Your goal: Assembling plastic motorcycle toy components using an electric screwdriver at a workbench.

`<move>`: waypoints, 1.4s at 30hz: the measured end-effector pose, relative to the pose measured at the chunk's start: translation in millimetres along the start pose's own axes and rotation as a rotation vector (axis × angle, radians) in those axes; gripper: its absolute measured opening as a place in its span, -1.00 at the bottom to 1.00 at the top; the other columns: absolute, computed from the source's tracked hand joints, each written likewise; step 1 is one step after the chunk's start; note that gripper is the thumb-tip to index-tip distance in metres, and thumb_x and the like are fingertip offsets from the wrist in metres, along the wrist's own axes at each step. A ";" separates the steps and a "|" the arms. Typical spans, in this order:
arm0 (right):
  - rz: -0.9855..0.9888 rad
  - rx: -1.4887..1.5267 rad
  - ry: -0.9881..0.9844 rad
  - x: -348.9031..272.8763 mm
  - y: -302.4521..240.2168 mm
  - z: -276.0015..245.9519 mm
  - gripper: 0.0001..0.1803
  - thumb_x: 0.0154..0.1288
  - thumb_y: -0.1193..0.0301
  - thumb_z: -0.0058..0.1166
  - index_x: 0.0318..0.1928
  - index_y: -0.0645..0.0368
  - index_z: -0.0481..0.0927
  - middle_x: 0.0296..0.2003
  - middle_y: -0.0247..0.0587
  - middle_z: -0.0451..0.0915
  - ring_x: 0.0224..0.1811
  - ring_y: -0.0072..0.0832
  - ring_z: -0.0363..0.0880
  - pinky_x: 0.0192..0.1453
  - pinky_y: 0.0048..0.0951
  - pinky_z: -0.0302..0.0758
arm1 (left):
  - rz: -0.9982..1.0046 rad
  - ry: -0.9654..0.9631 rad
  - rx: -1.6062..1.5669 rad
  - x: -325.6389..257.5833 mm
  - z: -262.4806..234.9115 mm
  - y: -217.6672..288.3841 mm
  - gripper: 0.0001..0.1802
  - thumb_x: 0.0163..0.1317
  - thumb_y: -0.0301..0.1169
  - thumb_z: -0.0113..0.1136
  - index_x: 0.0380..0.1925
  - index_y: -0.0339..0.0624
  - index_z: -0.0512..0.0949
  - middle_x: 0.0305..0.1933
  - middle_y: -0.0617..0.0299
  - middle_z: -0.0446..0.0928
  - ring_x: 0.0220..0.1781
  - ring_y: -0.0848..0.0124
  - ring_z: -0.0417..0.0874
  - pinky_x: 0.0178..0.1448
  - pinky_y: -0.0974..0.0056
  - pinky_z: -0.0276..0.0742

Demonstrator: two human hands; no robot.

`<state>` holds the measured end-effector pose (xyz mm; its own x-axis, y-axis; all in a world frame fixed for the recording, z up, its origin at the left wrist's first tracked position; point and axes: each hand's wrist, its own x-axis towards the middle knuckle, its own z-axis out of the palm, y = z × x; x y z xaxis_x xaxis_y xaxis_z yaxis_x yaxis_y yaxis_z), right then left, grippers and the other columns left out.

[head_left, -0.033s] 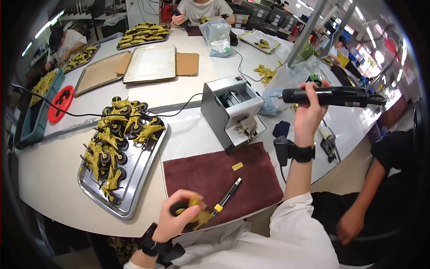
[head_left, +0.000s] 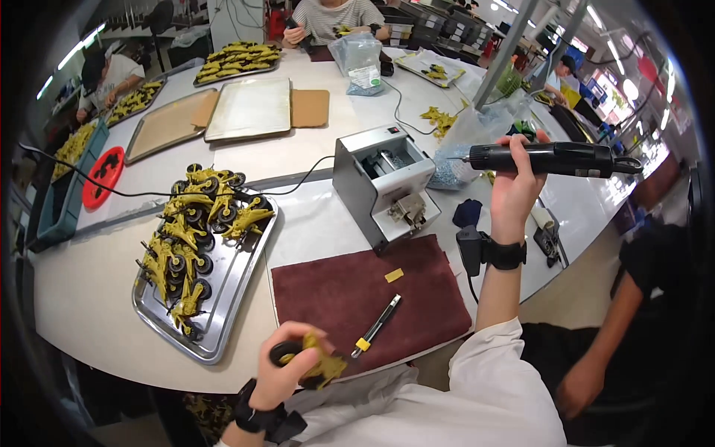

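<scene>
My left hand [head_left: 284,365] is closed around a yellow toy motorcycle [head_left: 325,364] with a black wheel, just past the near edge of a dark red cloth [head_left: 313,298]. Raised at the right, my right hand [head_left: 514,182] grips a black electric screwdriver [head_left: 555,159], its bit pointing left. On the cloth lie a utility knife [head_left: 378,325] with a yellow band and a small yellow piece [head_left: 394,276]. A grey screw feeder [head_left: 387,190] stands behind the cloth. More yellow toy motorcycles [head_left: 186,238] are heaped on a metal tray [head_left: 217,328] at the left.
A black cable [head_left: 134,192] crosses above the tray. Farther back are a white tray [head_left: 249,108], a loaded tray [head_left: 237,61] and a red dish [head_left: 95,195]. Clear bags [head_left: 456,167] stand by the feeder. A co-worker's arm [head_left: 603,350] is close at the right; others sit around the table.
My left hand has shifted slightly left and turned the toy motorcycle a little. My right hand keeps the screwdriver in nearly the same place.
</scene>
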<state>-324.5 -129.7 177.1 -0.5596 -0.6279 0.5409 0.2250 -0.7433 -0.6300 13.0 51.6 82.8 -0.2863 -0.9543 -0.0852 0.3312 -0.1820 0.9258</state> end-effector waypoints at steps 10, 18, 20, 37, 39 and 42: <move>0.196 -0.121 -0.016 -112.2 -52.1 -101.5 -0.13 0.23 0.57 0.11 0.44 0.22 -0.09 -0.37 -0.21 0.49 -0.45 -0.42 0.53 -0.30 -0.39 0.52 | 0.053 0.577 -0.064 -16.7 54.0 -44.0 -0.62 0.22 -0.33 0.11 -0.01 -0.27 0.38 -0.32 0.10 0.54 -0.25 0.38 0.55 -0.08 0.32 0.49; 0.259 0.196 -0.038 -159.2 -33.1 -145.5 -0.13 0.33 -0.02 0.09 0.39 0.24 0.02 -0.35 -0.08 0.49 -0.44 -0.37 0.53 -0.31 -0.34 0.55 | 0.058 0.524 -0.261 32.5 69.4 -63.9 -0.51 0.23 -0.09 -0.06 0.05 -0.16 0.43 -0.19 0.23 0.43 -0.10 0.38 0.47 0.05 0.20 0.48; 0.258 0.094 -0.078 -165.3 -31.7 -145.2 -0.16 0.35 -0.03 0.04 0.38 0.25 0.03 -0.30 -0.07 0.49 -0.37 -0.34 0.56 -0.25 -0.33 0.57 | 0.052 0.511 -0.290 34.1 66.2 -68.9 -0.52 0.25 -0.11 -0.07 0.06 -0.17 0.43 -0.16 0.22 0.44 -0.05 0.38 0.47 0.09 0.20 0.46; 0.426 -0.346 -0.222 -156.1 -62.3 -120.7 -0.67 0.12 0.46 0.21 -0.12 0.39 0.51 -0.25 -0.07 0.60 -0.23 -0.34 0.64 -0.07 -0.34 0.57 | 0.068 0.354 0.141 37.2 3.9 -94.3 -0.61 0.34 -0.49 -0.05 0.17 -0.28 0.35 0.01 0.20 0.45 0.03 0.47 0.45 0.16 0.36 0.35; 0.430 -0.367 -0.245 -148.4 -55.1 -124.9 -0.71 0.10 0.56 0.18 -0.13 0.35 0.51 -0.28 -0.10 0.62 -0.27 -0.41 0.64 -0.12 -0.39 0.58 | 0.153 0.412 0.270 35.5 2.4 -100.0 -0.56 0.34 -0.49 -0.05 0.22 -0.30 0.30 0.01 0.16 0.45 0.02 0.47 0.44 0.16 0.34 0.34; 0.389 -0.370 -0.141 -155.4 -47.6 -118.3 -0.31 0.11 0.65 0.14 0.28 0.39 0.20 -0.37 -0.19 0.61 -0.34 -0.50 0.62 -0.15 -0.47 0.57 | 0.156 0.328 0.311 34.3 -0.2 -95.3 -0.51 0.34 -0.50 -0.06 0.28 -0.23 0.24 0.04 0.15 0.44 0.09 0.43 0.45 0.21 0.30 0.38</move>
<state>-342.6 30.6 57.1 -0.3729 -0.8839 0.2823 0.0843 -0.3353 -0.9383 -28.2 36.1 -8.5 0.0606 -0.9982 -0.0018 0.0486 0.0012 0.9988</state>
